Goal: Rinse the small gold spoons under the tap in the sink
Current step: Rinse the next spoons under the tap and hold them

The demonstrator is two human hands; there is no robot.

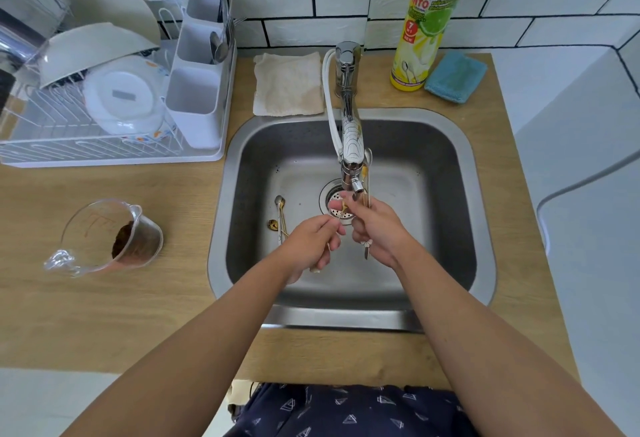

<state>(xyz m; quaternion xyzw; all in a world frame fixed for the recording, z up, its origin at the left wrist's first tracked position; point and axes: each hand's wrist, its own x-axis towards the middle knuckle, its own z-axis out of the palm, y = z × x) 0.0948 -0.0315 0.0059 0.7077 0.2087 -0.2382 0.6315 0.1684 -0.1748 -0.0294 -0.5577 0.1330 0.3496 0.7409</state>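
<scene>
wooden counter frames our steel sink (481, 215), tap (351, 146) over the drain. our right hand (379, 229) grips a bunch of gold spoons (366, 191) upright, bowls just beyond the fingers near the spout. our left hand (311, 244) pinches one spoon (341, 213), angled toward the right hand. more spoons (280, 217) lie left of it, handles pointing toward us; the left hand is nearer.

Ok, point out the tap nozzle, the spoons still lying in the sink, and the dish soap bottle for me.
tap nozzle (356, 186), head view, on the chrome outlet tip.
spoons lying in the sink (279, 202), head view, on the bowl of the upper one.
dish soap bottle (427, 31), head view, on its yellow label.
</scene>
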